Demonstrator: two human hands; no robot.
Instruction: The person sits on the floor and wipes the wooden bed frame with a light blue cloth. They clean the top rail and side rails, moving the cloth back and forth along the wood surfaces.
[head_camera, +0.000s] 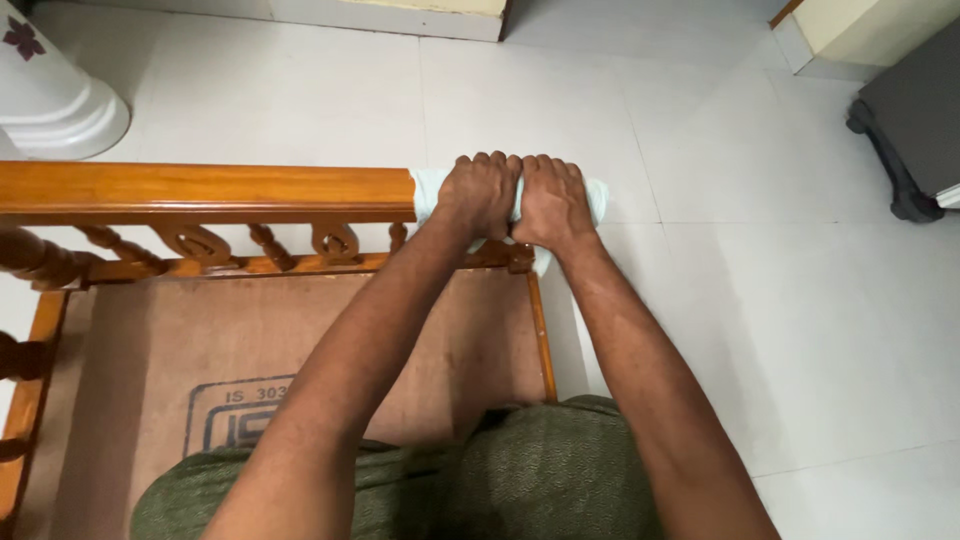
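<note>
step: wiping end of glossy brown wooden top rail (200, 190)
cloth: pale green rag (428, 192) wrapped on rail end
left hand (480, 192): grip clamped on rag
right hand (550, 200): grip clamped on rag, touching left
next: needs firm squeeze along rail

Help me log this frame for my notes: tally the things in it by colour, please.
Brown wood: 1, the railed frame with its board base
Pale blue-green: 1, the cloth under the left hand and right hand
White: 1, the pedestal
Dark grey: 1, the cabinet
Total: 4
</note>
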